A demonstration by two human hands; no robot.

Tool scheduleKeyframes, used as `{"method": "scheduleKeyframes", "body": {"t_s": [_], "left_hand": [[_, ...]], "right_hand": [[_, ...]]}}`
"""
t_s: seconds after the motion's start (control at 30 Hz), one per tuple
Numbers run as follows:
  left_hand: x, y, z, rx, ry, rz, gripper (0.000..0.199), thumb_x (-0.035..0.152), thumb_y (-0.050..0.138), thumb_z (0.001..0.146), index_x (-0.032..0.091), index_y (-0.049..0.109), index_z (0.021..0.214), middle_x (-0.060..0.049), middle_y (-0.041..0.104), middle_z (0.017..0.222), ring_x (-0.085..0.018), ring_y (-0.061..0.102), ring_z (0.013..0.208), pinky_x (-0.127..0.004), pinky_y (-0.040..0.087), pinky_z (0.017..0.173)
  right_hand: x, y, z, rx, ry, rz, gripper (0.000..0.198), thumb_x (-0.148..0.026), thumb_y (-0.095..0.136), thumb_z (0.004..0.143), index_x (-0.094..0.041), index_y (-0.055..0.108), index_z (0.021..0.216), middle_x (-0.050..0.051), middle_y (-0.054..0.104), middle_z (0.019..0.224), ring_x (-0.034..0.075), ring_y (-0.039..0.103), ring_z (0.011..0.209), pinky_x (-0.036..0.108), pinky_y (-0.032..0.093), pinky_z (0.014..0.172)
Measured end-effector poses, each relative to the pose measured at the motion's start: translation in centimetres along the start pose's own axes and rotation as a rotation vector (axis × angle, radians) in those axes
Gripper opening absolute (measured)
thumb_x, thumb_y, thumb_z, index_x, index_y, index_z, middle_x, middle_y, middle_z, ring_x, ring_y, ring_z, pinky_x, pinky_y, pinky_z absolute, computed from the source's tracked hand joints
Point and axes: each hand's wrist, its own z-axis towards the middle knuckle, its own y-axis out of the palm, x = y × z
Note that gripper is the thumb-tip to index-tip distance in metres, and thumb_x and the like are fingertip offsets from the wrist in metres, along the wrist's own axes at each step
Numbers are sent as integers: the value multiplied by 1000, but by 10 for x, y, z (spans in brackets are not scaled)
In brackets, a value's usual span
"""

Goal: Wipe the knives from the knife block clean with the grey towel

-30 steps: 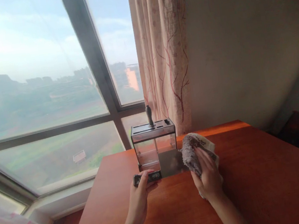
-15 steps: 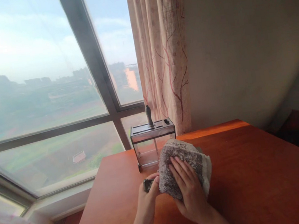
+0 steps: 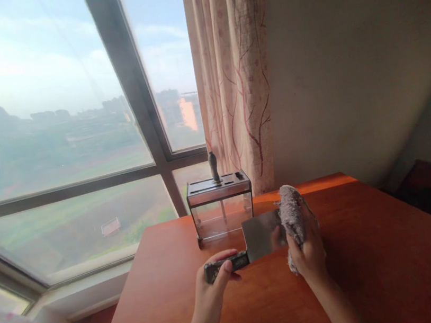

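The left hand (image 3: pixel 217 281) is in the lower middle of the frame. Its fingers are curled around the black handle (image 3: pixel 240 259) of a big flat knife (image 3: pixel 264 236), with the thumb on the near side. The knife is just right of the middle of the frame, low down, and tips up a little toward the right. A blurry pink patch shows on its shiny blade.

The right hand (image 3: pixel 310 247) is farther right. It is closed around a fuzzy gray cloth (image 3: pixel 292 215), which covers the far end of the blade. Some of its fingers are hidden, so I cannot tell if they pinch the blade through the cloth.

Behind the knife, a see-through box (image 3: pixel 210 216) with a dark top stands on the red-brown desk (image 3: pixel 164 281). A gray handle (image 3: pixel 213 167) sticks up out of the top. A big window (image 3: pixel 57 146) fills the upper left, and a curtain (image 3: pixel 237 73) with red branches hangs at the upper middle.
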Motion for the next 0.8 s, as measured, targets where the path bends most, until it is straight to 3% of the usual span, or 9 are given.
{"method": "scheduleKeyframes", "body": {"t_s": [0.17,0.27,0.33,0.43,0.53,0.67,0.8], "left_hand": [[-8,-10,8,-32,-40,-48,39,42,74,71,11,73,93,-13,75,81,-24,68,65,-33,54,60],[-8,-10,9,48,-37,-133,38,43,76,68,11,72,88,-11,73,77,-25,68,66,-31,52,56],[-6,-8,8,54,-41,-197,37,43,76,66,12,72,85,-10,72,75,-24,67,67,-29,50,54],[-3,-2,5,-6,-79,-298,38,46,72,70,14,71,91,-9,71,79,-22,66,69,-28,49,54],[-1,2,4,-40,-159,-320,43,51,68,74,14,70,95,-10,71,79,-23,67,71,-26,46,51],[-4,0,6,-14,-236,-301,46,50,70,71,10,69,94,-10,70,68,-23,68,64,-24,42,47],[-6,-1,9,52,-224,-400,38,44,73,70,11,69,89,-8,72,69,-20,68,63,-26,51,55]], "right_hand": [[6,-1,0,101,645,447,43,-46,64,75,-14,67,103,12,71,106,32,61,107,43,46,93],[-5,-6,6,95,891,750,41,-45,70,70,-15,69,99,6,75,92,29,67,95,38,53,83],[-15,-8,9,0,990,936,39,-43,68,72,-16,70,99,5,76,84,27,70,85,38,56,76],[-26,-9,9,-123,1056,1093,35,-43,65,75,-18,70,99,5,76,77,27,72,79,39,58,72],[-30,-5,5,-97,1061,1118,35,-41,65,75,-17,69,101,4,76,77,27,72,79,39,59,72],[-29,-4,3,-107,1023,1109,34,-41,64,77,-20,68,102,3,76,80,26,72,78,38,59,71],[-28,-7,1,-119,915,1058,30,-43,61,79,-20,71,96,4,76,73,26,72,76,39,59,69]]}}
